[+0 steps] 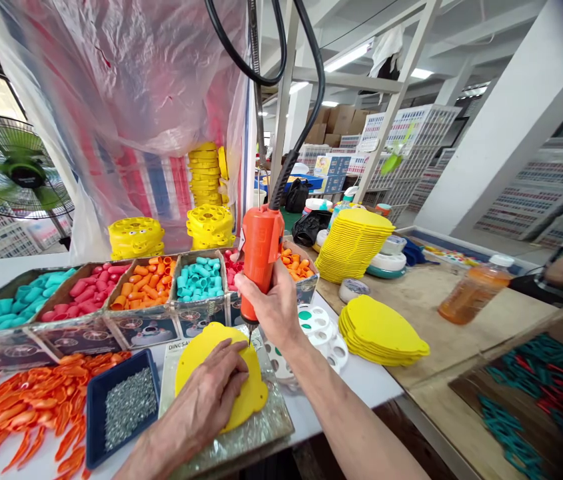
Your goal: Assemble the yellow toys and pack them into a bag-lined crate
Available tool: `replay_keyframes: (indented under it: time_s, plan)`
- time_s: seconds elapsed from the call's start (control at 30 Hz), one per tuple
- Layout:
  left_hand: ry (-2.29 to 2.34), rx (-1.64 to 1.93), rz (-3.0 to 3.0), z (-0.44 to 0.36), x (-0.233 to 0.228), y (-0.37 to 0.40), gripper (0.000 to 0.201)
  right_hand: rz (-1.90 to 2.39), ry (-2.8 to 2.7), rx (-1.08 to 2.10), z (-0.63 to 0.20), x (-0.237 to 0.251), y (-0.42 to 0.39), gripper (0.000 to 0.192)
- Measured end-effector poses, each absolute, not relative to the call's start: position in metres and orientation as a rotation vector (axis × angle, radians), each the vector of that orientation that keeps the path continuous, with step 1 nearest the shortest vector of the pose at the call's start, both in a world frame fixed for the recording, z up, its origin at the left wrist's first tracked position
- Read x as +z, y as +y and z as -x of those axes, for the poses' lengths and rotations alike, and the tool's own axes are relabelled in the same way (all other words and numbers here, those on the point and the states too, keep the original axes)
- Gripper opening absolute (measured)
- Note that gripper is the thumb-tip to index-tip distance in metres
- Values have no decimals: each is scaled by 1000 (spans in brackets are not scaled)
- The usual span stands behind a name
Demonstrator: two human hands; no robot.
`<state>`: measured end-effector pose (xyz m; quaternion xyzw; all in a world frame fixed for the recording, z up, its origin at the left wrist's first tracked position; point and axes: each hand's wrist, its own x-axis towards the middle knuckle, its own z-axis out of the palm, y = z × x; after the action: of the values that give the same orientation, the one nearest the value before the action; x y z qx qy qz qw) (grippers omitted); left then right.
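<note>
With the right hand (278,300), clamping round the driver (260,247), holding it upright and pointing its bit (250,333) down at the far right part of the plate (251,393). With the left hand (214,381), pressing palm-down on the plate, stretched out flat and unclenched. Pinning the plate on the board (261,428), between the tray (92,410) and the white disc (325,328), in front of the bins (151,330).

Bins (147,330) bar the way behind the yellow plate (254,395) and a white holed piece (330,339) crowds its right, while passage lies over the blue tray (94,415) at its left.
</note>
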<state>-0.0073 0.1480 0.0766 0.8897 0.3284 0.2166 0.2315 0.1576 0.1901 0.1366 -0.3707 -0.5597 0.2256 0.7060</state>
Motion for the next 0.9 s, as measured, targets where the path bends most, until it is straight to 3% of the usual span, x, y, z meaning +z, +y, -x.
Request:
replay_keyframes:
  time_s: [0.47, 0.9]
  plan:
    - [891, 647, -2454, 6, 76, 149, 18, 929, -1257, 407, -156, 132, 189, 26]
    - [919, 645, -2397, 8, 74, 149, 19, 855, -1224, 534, -153, 131, 187, 28]
